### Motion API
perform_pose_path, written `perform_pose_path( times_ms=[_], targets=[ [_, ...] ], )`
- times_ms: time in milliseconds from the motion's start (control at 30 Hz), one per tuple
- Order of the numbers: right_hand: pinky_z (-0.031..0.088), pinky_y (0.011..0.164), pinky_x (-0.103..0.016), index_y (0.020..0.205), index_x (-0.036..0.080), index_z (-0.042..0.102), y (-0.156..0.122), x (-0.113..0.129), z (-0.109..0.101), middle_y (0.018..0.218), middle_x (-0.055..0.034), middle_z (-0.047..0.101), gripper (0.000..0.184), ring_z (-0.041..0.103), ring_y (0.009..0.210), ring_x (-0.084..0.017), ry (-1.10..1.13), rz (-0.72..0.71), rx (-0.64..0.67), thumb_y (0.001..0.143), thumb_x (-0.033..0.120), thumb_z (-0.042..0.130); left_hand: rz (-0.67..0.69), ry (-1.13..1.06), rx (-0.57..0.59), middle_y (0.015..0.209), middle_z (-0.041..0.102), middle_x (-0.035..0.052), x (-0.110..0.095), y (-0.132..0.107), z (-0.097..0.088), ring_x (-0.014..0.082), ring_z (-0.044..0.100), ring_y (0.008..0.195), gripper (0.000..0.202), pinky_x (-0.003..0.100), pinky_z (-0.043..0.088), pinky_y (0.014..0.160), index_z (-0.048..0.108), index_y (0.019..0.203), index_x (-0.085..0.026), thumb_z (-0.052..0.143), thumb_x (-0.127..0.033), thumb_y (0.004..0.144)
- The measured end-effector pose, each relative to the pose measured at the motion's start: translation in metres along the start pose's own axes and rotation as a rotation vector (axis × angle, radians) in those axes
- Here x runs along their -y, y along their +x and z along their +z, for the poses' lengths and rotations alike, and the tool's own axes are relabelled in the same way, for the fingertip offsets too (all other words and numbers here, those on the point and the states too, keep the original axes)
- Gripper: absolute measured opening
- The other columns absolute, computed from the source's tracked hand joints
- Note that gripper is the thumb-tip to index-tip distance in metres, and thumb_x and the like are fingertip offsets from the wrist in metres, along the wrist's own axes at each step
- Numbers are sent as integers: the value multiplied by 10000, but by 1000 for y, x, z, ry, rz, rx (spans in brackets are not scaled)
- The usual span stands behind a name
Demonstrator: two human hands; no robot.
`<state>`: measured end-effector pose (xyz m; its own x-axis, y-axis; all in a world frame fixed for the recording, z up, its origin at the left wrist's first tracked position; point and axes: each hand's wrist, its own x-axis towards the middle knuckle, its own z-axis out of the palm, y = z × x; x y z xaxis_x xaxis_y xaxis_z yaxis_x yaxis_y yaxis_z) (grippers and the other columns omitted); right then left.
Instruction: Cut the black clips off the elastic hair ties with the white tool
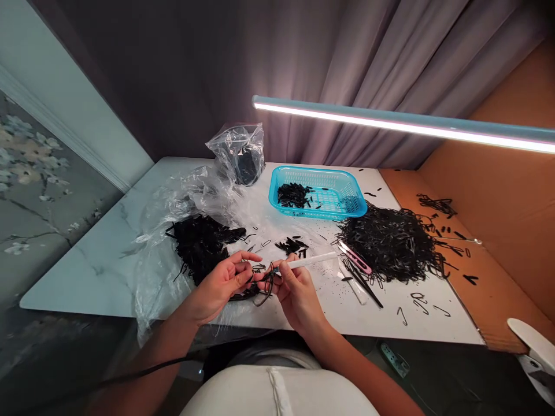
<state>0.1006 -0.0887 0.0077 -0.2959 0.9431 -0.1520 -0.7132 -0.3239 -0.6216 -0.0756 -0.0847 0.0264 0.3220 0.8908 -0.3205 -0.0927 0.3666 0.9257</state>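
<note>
My left hand (223, 283) is closed in a pinch on thin black cord loops (262, 284) near the table's front edge. My right hand (295, 289) grips a slim white-handled tool (310, 262) whose tip meets the cords between both hands. A heap of black cords (202, 242) lies on clear plastic just beyond my left hand. A bigger heap of black cords (392, 240) lies to the right. Short cut black pieces (292, 245) sit beyond the tool.
A turquoise basket (347, 193) with black pieces stands at the back. A clear bag (240, 151) holding dark items is behind it to the left. A pink tool (358, 261) and black tweezers (366, 284) lie right of my hand. A lamp bar (403, 124) hangs overhead; cardboard wall at right.
</note>
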Motion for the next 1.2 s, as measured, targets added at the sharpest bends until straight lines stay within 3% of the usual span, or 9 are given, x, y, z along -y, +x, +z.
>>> perform_pose_path(
  times_ms=[100, 233, 367, 467, 567, 767, 967, 1100, 1200],
  targets=[
    [582, 734, -290, 840, 175, 546, 2, 1, 4, 804, -17, 650, 224, 709, 808, -183, 25, 8, -80, 839, 338, 699, 24, 23, 117, 820, 530, -3, 1, -7, -15, 76, 444, 703, 393, 203, 339, 647, 516, 1280, -213, 610, -311, 912],
    [571, 698, -214, 832, 165, 556, 1, 10, -4, 798, -22, 658, 215, 686, 749, -125, 13, -63, -158, 848, 330, 692, 42, 59, 178, 717, 406, -36, -3, -20, -40, 77, 334, 630, 404, 217, 263, 573, 509, 1298, -213, 599, -307, 916],
    [571, 695, -194, 822, 164, 566, -1, 25, -18, 799, -2, 641, 248, 677, 748, -104, -28, -221, -286, 792, 324, 752, 33, 110, 78, 749, 407, -28, -8, -30, -57, 77, 357, 642, 387, 222, 274, 579, 553, 1270, -204, 617, -308, 903],
    [575, 672, -240, 834, 160, 559, -4, 26, -20, 816, -18, 641, 276, 691, 754, -146, -104, -93, -210, 791, 358, 746, 26, 140, -6, 763, 462, -16, -8, -31, -55, 77, 409, 662, 303, 223, 305, 608, 617, 1158, -172, 629, -322, 895],
    [551, 623, -265, 849, 162, 541, -10, 16, -17, 786, -29, 640, 280, 686, 708, -166, -154, 0, -105, 839, 401, 685, 74, 134, -20, 742, 534, -8, -5, -25, -46, 85, 466, 681, 221, 224, 335, 639, 631, 1015, -153, 649, -328, 880],
    [529, 689, -312, 914, 178, 542, -31, 1, -31, 878, -46, 626, 187, 680, 765, -170, -444, -110, 63, 963, 355, 507, 112, 223, -50, 797, 677, 23, -17, -11, -28, 132, 591, 794, 178, 262, 416, 771, 587, 891, -163, 652, -327, 869],
    [495, 828, -343, 940, 187, 520, -55, -4, -45, 992, -67, 580, 145, 637, 907, -167, -726, -154, 336, 977, 321, 476, 194, 767, 99, 804, 689, 7, -27, 44, 22, 143, 586, 740, 123, 263, 408, 672, 658, 843, -178, 648, -300, 836],
    [475, 822, -335, 957, 199, 530, -54, -4, -47, 971, -60, 606, 151, 609, 899, -162, -853, -240, 316, 975, 339, 477, 280, 891, 294, 760, 702, 3, -11, 92, 64, 131, 606, 700, 62, 250, 409, 663, 689, 803, -165, 652, -215, 799],
    [476, 817, -330, 958, 196, 537, -52, -1, -48, 977, -63, 619, 183, 604, 873, -155, -877, -262, 264, 977, 365, 470, 298, 902, 362, 731, 709, 2, -1, 108, 80, 137, 621, 706, 21, 246, 416, 672, 715, 751, -168, 696, -176, 743]
  ],
)
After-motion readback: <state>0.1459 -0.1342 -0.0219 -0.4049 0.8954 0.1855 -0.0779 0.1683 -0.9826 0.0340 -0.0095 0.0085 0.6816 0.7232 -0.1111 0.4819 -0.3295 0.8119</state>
